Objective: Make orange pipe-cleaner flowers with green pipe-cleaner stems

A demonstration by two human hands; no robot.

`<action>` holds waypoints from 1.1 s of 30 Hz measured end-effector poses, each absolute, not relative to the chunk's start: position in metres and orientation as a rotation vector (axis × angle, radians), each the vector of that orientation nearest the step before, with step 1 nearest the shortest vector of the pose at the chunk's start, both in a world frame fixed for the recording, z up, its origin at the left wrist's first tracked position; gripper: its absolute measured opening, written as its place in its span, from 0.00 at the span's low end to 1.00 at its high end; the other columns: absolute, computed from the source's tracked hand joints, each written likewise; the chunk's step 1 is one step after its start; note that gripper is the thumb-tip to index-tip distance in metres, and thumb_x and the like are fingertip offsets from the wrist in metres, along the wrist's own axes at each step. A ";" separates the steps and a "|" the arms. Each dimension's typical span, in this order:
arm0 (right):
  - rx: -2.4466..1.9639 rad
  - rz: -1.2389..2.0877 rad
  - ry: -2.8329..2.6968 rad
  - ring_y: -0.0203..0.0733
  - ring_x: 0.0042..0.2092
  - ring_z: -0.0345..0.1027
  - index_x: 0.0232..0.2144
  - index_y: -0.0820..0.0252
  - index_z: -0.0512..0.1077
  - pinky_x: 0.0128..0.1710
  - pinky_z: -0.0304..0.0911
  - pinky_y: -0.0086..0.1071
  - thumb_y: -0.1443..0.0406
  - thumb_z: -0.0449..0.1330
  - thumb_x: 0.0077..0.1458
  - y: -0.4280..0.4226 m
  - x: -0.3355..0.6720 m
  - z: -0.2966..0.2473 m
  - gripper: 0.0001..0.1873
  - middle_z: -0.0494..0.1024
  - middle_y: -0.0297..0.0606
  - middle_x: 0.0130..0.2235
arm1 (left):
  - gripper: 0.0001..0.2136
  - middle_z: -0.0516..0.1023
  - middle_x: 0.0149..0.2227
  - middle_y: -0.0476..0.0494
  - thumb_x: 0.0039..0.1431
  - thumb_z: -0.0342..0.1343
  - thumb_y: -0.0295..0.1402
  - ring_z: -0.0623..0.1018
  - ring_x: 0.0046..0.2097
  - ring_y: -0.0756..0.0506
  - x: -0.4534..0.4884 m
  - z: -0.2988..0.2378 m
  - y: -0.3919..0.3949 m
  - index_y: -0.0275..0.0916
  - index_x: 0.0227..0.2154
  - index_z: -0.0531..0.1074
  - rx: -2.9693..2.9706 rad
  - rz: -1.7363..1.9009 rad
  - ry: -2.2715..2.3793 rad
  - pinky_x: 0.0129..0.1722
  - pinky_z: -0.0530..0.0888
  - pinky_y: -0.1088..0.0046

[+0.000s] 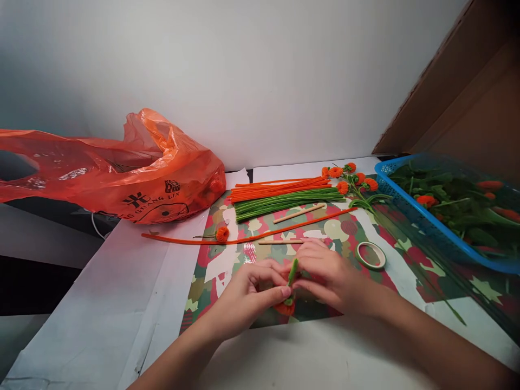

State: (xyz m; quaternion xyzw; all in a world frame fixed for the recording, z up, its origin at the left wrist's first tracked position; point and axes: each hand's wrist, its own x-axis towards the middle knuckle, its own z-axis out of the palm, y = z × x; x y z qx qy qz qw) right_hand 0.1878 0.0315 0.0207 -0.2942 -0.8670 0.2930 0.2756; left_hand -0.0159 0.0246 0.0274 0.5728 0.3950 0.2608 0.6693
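My left hand (247, 292) and my right hand (327, 276) meet low in the middle of the view, fingers pinched together on a small pipe-cleaner flower (289, 292). A green stem end sticks up between the fingertips, and an orange pompom shows just below them. Both hands rest over a camouflage-patterned sheet (227, 271). Beyond them lie a long orange pipe cleaner (260, 236), a small orange pompom on a wire (221, 234) and two thin wooden sticks (298, 213).
Bundles of orange pipe cleaners (280, 189) and green pipe cleaners (284, 203) lie at the back, beside finished orange flowers (353, 181). A tape roll (370, 255) sits to the right. A blue basket (430, 227) holds more flowers. An orange plastic bag (122, 173) lies at the left.
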 end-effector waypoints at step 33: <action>-0.654 1.424 -1.964 0.37 0.36 0.64 0.29 0.58 0.74 0.42 0.60 0.34 0.67 0.61 0.56 0.026 0.184 0.023 0.03 0.75 0.33 0.30 | 0.12 0.75 0.25 0.46 0.44 0.67 0.39 0.78 0.38 0.42 -0.017 0.013 0.023 0.35 0.23 0.77 0.762 0.267 0.473 0.45 0.70 0.66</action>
